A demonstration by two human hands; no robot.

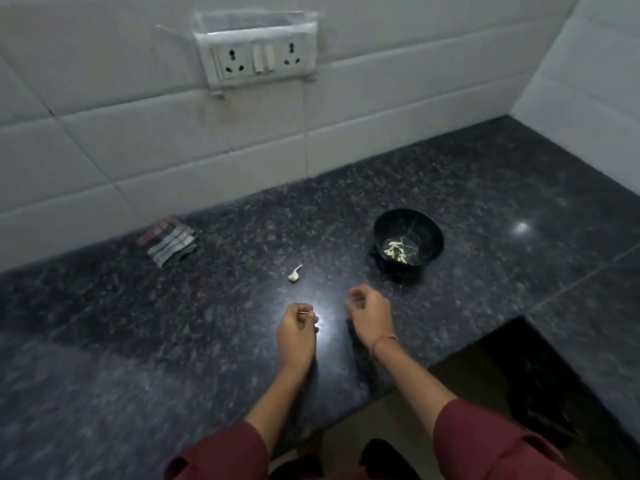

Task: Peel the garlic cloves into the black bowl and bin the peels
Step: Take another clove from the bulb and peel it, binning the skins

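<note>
Through the head camera I see both grips low over the dark speckled desk [138, 341], near its front edge and apart from each other. The left grip [298, 329] has its fingers curled in, and a thin pale sliver [304, 312] shows pinched at the fingertips; I cannot tell whether it is peel or garlic. The right grip [367, 313] is curled too, thumb and fingers drawn near together, but I cannot tell whether anything sits between them. A red thread [382, 342] circles the right wrist, and both arms wear maroon sleeves [485, 441]. One clove [294, 274] with a thin tail lies alone on the desk just beyond the left grip, touching neither grip. The black bowl [433, 237] stands farther back on the right, beyond the right grip, with a small heap of pale peeled cloves [394, 251] on its bottom. A folded striped cloth [169, 242] lies at the back left by the tiled wall [104, 150], where a socket panel [258, 57] hangs.
</note>
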